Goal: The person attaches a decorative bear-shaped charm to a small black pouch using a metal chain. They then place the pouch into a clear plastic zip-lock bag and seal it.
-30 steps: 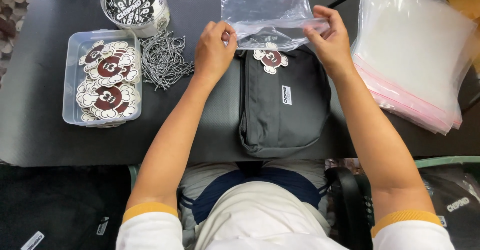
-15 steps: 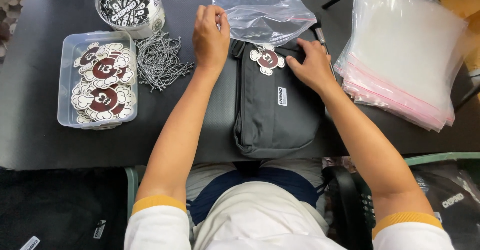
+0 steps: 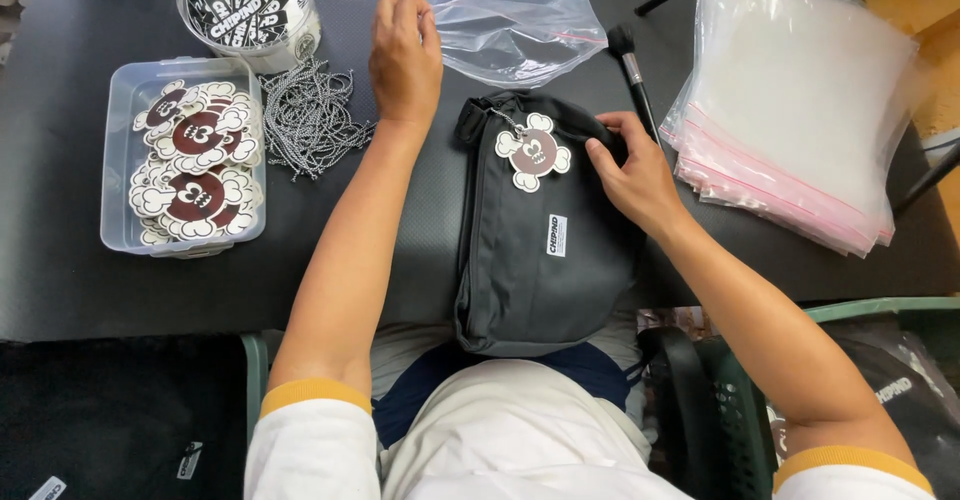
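Just beyond the grey pouch bag [image 3: 540, 250], toward the far edge of the bench [image 3: 60, 290], I see the clear zip bag [image 3: 515, 20] lying flat and slack. My left hand [image 3: 405, 60] pinches its near-left corner; my right hand [image 3: 635, 175] rests on the pouch's top right edge, fingers curled on the fabric beside the flower-shaped tag [image 3: 535, 152]. The pouch's long axis runs from me toward the zip bag, so the left hand is nearer the plastic.
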